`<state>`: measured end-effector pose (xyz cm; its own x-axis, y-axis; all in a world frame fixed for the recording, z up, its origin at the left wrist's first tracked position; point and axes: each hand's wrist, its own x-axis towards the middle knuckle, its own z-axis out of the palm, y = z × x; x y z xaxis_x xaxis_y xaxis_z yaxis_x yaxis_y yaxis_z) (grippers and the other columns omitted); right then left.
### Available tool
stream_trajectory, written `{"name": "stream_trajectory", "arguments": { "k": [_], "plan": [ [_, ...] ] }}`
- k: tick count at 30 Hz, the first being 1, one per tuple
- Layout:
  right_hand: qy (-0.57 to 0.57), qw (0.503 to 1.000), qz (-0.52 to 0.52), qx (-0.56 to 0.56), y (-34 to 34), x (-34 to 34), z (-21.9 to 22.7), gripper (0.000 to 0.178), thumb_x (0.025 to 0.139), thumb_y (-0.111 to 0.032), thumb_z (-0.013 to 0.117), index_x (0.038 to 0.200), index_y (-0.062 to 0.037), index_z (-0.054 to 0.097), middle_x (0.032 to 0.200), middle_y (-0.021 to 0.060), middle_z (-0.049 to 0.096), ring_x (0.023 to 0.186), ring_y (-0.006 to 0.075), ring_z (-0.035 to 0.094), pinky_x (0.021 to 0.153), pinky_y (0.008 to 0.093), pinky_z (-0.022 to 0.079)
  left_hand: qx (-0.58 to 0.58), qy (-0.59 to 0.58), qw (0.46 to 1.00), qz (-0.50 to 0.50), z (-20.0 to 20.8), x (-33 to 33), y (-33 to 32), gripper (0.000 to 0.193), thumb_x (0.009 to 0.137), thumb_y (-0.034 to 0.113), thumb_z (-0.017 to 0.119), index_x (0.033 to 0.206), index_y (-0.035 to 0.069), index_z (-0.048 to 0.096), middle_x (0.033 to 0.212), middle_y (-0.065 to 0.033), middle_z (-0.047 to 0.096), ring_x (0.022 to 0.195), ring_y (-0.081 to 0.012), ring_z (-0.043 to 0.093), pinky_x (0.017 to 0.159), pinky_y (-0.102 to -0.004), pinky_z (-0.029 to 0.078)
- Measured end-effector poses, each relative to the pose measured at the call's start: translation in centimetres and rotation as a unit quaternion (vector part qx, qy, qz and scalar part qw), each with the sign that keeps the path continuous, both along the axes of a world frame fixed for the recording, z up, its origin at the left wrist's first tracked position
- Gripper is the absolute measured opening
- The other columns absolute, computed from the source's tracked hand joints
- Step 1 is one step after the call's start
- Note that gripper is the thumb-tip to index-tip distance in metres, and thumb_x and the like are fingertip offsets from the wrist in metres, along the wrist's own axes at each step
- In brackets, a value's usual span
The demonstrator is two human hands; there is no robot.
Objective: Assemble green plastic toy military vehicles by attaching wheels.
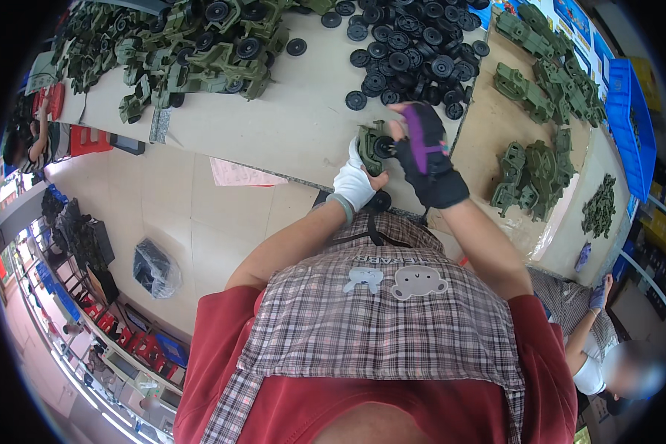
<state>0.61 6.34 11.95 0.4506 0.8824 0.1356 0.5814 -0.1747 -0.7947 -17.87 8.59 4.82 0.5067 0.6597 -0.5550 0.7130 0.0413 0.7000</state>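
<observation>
Left glove (354,185) white; right glove (433,164) black with purple; toy car (369,154) olive green; wheels (399,61) black; apron (392,333) grey-pink plaid; shirt (218,333) red; bin (641,152) blue

Table (288,129) has vehicle pile (200,59) left, wheel heap (411,55) right; vehicle bodies (540,174) farther right, bin (633,129) beyond. Toy vehicle (370,152) nearside of heap.

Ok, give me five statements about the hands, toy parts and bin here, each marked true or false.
1. The left hand wears a white glove. True.
2. The right hand is fully bare. False: it wears a dark glove with purple on it.
3. The left hand holds a green toy vehicle. True.
4. The black wheel pile is inside the blue bin. False: it lies on the table.
5. Green parts lie right of the wheel pile. True.
</observation>
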Motion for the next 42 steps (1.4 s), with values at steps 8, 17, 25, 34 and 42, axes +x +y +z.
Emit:
{"name": "stream_trajectory", "arguments": {
  "k": [8,17,25,34,42],
  "plan": [
    [-0.252,0.861,0.442,-0.03,4.9,-1.9,0.8,0.033,0.079,-0.026,0.071,0.11,-0.0139,0.072,0.114,0.0124,0.072,0.111,0.0319,0.068,0.098,0.0483,0.052,0.169,-0.011,0.97,-0.173,-7.1,-1.6,-1.6,0.066,0.08,0.045,0.082,0.138,0.014,0.066,0.13,-0.0182,0.071,0.114,-0.0409,0.071,0.096,-0.0467,0.059],
    [-0.249,0.858,0.436,-0.113,6.1,-1.6,1.1,0.037,0.079,-0.028,0.072,0.112,-0.0111,0.071,0.117,0.0134,0.07,0.117,0.0346,0.066,0.101,0.0518,0.051,0.057,-0.01,0.985,-0.161,-2.1,-1.3,-0.4,0.064,0.078,0.047,0.084,0.13,0.011,0.07,0.121,-0.0155,0.074,0.111,-0.0395,0.071,0.093,-0.0466,0.057],
    [-0.234,0.936,0.246,-0.088,5.2,-2.3,-1.2,0.028,0.085,-0.023,0.071,0.11,-0.0108,0.069,0.115,0.0128,0.071,0.118,0.0347,0.068,0.096,0.0512,0.053,0.125,-0.088,0.974,-0.169,-1.4,-1.3,-0.2,0.077,0.078,0.047,0.086,0.141,0.011,0.06,0.126,-0.0189,0.072,0.115,-0.0414,0.069,0.097,-0.0479,0.055],
    [0.253,0.966,0.003,-0.047,4.3,0.0,-3.3,0.028,0.104,-0.027,0.067,0.119,-0.0039,0.068,0.108,0.0092,0.072,0.104,0.021,0.068,0.091,0.038,0.054,-0.078,-0.235,0.969,0.003,-0.5,-0.9,2.7,0.094,0.084,0.029,0.085,0.158,0.008,0.033,0.132,-0.0148,0.068,0.12,-0.0298,0.069,0.101,-0.0421,0.056],
    [0.43,0.874,0.087,-0.208,-1.7,3.5,0.7,0.05,0.102,-0.033,0.072,0.14,-0.0038,0.062,0.126,0.0099,0.069,0.121,0.017,0.06,0.103,0.0342,0.048,-0.614,-0.129,0.778,-0.019,2.0,-2.1,11.2,0.063,0.093,0.034,0.072,0.148,0.006,0.059,0.125,-0.0156,0.072,0.109,-0.0228,0.071,0.101,-0.0381,0.058]
  ]
}}
